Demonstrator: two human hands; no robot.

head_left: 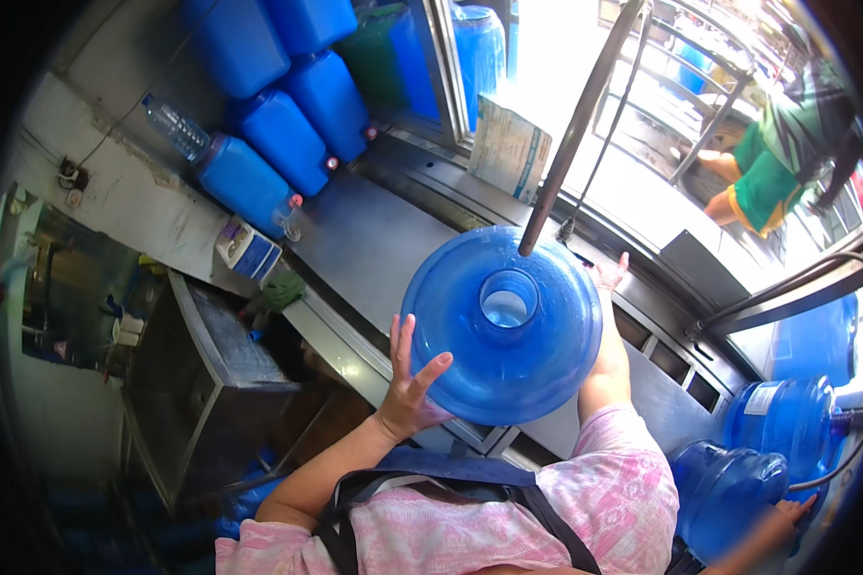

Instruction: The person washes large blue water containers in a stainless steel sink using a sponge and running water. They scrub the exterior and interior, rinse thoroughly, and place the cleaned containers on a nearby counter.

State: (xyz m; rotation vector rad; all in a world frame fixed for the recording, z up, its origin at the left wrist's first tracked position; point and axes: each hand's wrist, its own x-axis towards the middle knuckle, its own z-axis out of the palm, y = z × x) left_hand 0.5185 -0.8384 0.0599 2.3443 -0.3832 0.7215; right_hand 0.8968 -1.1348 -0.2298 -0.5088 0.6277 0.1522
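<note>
A large round blue water jug (460, 359) stands upright in front of me above the metal counter. Its open neck (508, 299) faces up, and I cannot tell how much water is inside. My left hand (412, 388) presses on its near left side with fingers spread. On the far right side, my right hand (606, 276) is braced against the jug, partly hidden by it, fingertips showing past its edge. The lower end of a slanting metal pipe (571, 134) appears over the jug's far shoulder, beside the neck.
Blue jerrycans (278, 139) are stacked at the far left, a clear plastic bottle (177, 127) on one. A metal sink (201, 326) lies left. More blue jugs (781, 422) are at right, where another person's hand (786, 517) reaches in. Someone in green shorts (767, 168) stands outside.
</note>
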